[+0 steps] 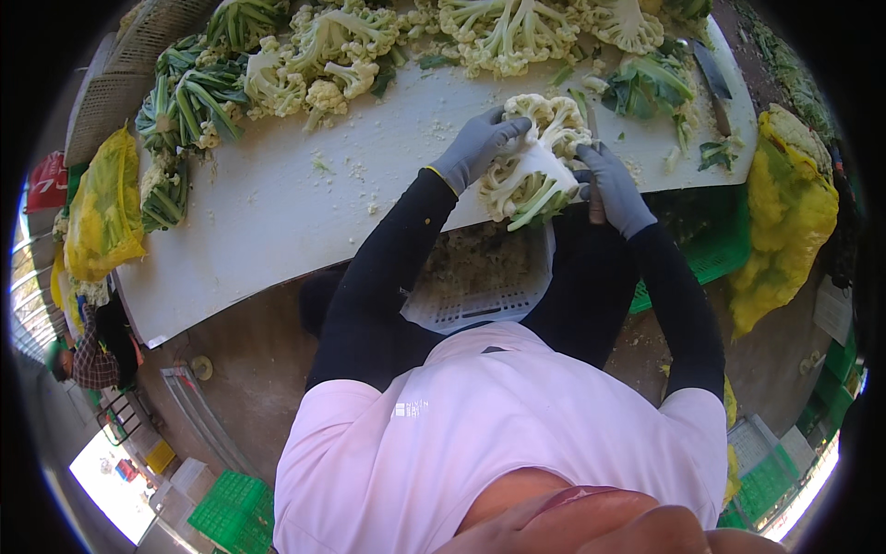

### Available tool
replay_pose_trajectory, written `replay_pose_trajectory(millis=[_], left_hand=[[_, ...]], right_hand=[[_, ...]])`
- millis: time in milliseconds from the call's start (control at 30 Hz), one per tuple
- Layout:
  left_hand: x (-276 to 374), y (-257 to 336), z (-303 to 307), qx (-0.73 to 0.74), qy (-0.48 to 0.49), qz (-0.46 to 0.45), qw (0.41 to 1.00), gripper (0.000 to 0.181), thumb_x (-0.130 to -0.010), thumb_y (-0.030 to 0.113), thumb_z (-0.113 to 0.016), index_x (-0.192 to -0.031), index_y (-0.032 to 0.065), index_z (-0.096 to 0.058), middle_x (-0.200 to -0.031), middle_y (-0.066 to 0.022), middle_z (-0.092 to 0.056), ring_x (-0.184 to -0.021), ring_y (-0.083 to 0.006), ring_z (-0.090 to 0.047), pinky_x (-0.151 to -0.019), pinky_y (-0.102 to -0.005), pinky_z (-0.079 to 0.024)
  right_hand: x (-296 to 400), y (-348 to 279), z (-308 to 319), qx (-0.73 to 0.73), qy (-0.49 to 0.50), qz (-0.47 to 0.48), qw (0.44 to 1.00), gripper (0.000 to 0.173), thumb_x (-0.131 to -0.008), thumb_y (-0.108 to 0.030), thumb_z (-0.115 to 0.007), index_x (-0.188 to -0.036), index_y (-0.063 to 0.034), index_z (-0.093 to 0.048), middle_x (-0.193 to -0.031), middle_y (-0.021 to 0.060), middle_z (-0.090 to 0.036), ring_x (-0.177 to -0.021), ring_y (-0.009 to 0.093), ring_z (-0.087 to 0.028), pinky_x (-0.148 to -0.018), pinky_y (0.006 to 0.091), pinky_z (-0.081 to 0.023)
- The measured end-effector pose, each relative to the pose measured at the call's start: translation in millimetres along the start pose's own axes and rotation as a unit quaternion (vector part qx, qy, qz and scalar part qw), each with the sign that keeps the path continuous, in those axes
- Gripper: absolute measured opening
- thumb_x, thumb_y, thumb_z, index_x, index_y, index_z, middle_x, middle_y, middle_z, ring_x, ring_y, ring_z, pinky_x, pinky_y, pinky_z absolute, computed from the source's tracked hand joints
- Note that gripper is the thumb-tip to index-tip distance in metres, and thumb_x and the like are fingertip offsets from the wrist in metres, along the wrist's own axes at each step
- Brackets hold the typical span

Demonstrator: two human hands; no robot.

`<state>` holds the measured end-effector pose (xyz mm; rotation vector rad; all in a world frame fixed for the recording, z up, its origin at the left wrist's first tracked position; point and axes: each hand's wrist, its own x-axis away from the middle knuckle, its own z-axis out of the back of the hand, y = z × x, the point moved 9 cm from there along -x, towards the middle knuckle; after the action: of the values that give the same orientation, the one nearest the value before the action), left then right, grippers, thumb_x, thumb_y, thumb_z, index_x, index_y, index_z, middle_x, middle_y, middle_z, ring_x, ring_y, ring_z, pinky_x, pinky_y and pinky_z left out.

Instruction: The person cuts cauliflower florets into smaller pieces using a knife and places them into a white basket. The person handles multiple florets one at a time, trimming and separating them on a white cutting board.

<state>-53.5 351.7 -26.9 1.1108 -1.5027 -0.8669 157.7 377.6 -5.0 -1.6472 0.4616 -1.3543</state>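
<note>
A large cauliflower piece (543, 163) is at the near edge of the white tabletop, its pale cut stem facing up and green leaf stalks at its lower side. My left hand (477, 149), in a grey glove, grips its upper left side, thumb near the florets. On its right is my gloved right hand (612, 183), fingers curled around the brown handle of a knife (596, 208) and fingertips close against the cauliflower. The narrow blade extends away from me, partly hidden by the hand and florets. Below the edge, a white plastic crate (477, 305) holds cauliflower trimmings.
Cut cauliflower (339, 41) and leafy pieces (201, 97) line the table's far side. Another knife (713, 83) lies at the right end. Yellow net bags (785, 215) hang at both ends. A green crate (713, 235) stands below right. A person (97, 353) is at far left.
</note>
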Motion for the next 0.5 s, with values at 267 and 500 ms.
replay_pose_trajectory(millis=[267,500], left_hand=[[119.2,124.0,63.3,-0.352,0.339,-0.345,0.801,0.064,-0.084,0.021,-0.079,-0.141,0.0056,-0.055,-0.125,-0.0137,-0.062,-0.112,-0.0273,-0.061,-0.092,-0.0353,-0.05],[152.7,105.3,116.9,-0.516,0.409,-0.22,0.72,0.064,-0.08,0.029,-0.079,-0.14,0.0228,-0.058,-0.118,-0.0133,-0.06,-0.103,-0.0342,-0.058,-0.085,-0.0435,-0.053]], right_hand=[[-50.6,-87.4,-126.4,0.156,-0.115,0.218,0.957,0.035,-0.101,-0.031,-0.059,-0.118,0.0002,-0.061,-0.105,0.0135,-0.07,-0.089,0.02,-0.064,-0.079,0.0344,-0.051],[10.3,-79.6,-182.5,0.195,-0.013,0.272,0.942,0.033,-0.102,-0.026,-0.053,-0.1,0.0061,-0.061,-0.09,0.0228,-0.065,-0.063,0.029,-0.067,-0.059,0.0405,-0.053]])
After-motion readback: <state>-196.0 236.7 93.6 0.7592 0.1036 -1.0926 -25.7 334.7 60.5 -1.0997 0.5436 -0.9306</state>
